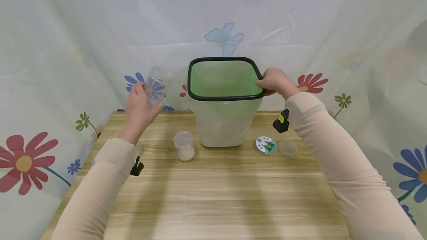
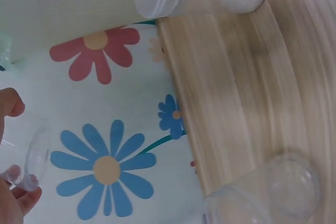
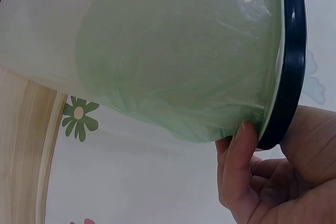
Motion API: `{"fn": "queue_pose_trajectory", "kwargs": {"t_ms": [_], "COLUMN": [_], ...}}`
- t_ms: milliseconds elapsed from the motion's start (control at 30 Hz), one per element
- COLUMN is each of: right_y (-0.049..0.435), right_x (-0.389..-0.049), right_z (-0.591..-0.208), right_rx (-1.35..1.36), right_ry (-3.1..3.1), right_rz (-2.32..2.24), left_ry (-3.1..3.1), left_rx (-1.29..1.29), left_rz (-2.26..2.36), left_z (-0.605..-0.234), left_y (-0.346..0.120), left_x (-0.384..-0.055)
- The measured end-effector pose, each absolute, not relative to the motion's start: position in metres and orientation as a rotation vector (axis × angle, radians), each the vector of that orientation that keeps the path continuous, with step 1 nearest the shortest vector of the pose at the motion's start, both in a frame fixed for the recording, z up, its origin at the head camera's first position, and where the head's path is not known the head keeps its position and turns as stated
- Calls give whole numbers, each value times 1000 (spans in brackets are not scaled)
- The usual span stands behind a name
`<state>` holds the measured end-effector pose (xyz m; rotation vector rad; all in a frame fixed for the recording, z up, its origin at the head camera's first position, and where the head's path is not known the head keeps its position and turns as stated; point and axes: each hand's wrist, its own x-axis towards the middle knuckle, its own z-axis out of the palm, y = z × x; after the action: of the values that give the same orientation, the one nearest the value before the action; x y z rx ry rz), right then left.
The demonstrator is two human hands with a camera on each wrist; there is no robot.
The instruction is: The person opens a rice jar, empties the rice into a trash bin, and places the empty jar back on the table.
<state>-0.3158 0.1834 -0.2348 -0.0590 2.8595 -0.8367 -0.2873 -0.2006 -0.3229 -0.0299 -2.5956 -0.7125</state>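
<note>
My left hand [image 1: 141, 106] grips an empty clear plastic jar [image 1: 158, 80], raised and tilted over the table's back left. In the left wrist view only part of that jar [image 2: 37, 153] shows between the fingers. A pale trash bin [image 1: 221, 129] stands upright at the back centre. Its black rim ring [image 1: 227, 98] sits over a green bag [image 1: 220, 79] that lines the inside and folds over the outside. With my right hand [image 1: 277, 82] I pinch the rim's right side, and in the right wrist view the fingers curl under the bag's folded edge [image 3: 205, 129].
A lidded clear jar with white contents [image 1: 184, 147] stands left of the bin. To its right lie a round disc with a green-and-white label [image 1: 265, 145] and a clear round lid [image 1: 287, 147]. Another clear container [image 2: 239, 205] stands near my left forearm. A flowered curtain [image 1: 133, 17] hangs behind.
</note>
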Motion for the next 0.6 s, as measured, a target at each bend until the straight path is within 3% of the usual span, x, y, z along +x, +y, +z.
{"fn": "queue_pose_trajectory", "kwargs": {"t_ms": [600], "right_y": [185], "right_x": [-314], "right_z": [-232], "right_rx": [-60], "right_ry": [2863], "right_rz": [-820], "left_ry": [-2529], "left_rx": [216], "left_rz": [-1075], "left_z": [-376], "left_y": [-209], "left_x": [-284]}}
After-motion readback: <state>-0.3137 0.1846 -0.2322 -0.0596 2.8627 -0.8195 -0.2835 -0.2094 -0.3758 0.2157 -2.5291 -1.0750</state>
